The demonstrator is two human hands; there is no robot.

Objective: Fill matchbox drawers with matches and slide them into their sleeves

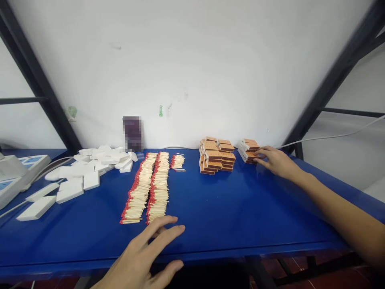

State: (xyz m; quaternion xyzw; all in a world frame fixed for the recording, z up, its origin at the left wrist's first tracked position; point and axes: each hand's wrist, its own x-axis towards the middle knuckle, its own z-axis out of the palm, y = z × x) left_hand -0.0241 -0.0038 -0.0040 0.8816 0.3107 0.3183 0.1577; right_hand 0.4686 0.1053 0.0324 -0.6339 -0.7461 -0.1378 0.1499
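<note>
My right hand [275, 160] reaches to the small stack of matchboxes [250, 144] at the back right. Its thumb and fingers close on the right end of a matchbox low in that stack. My left hand [150, 253] hovers over the front edge of the table, fingers apart and holding nothing. Just beyond it lie two long rows of red-tipped matches [140, 186], side by side. A shorter bunch of matches [178, 161] sits to the right of their far ends. Between these and my right hand stands a larger stack of orange-brown matchboxes [215, 156].
Several flat white boxes [70, 188] are heaped on the left of the blue table [207, 216]. A blurred dark packet [133, 134] leans against the wall. White power strips [27, 170] with cables lie far left. Dark metal posts [325, 88] slant up at both sides.
</note>
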